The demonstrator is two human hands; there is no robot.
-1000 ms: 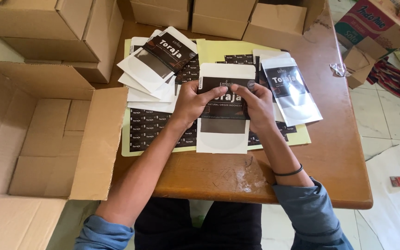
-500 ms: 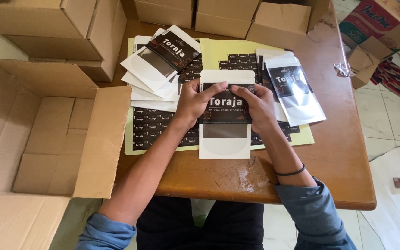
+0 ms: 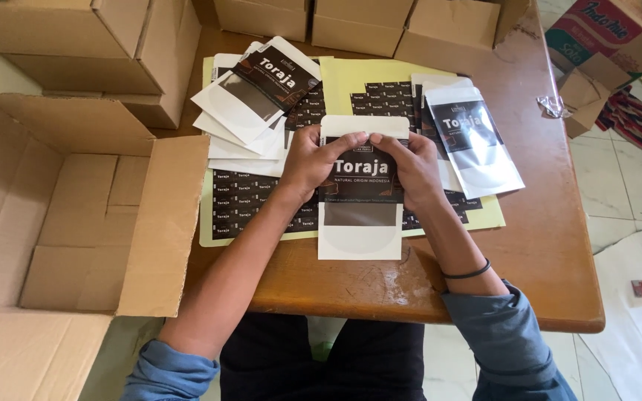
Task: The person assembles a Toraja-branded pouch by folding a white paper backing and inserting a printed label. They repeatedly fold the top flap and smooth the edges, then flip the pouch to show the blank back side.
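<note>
White pouch (image 3: pixel 360 223): lies flat near the front edge of the wooden table (image 3: pixel 551 245), with a dark label on it.
Left hand (image 3: pixel 312 160): your fingers press together on the label's upper left.
Right hand (image 3: pixel 410 165): your fingers press its upper right, fingertips meeting the left's.
Pouch stack (image 3: pixel 258 96): behind your left hand.
Open carton (image 3: pixel 76 215): to your left.

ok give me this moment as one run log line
left hand + right hand: pressing dark label onto white pouch | table | pouch pile rear left | open carton left
</note>
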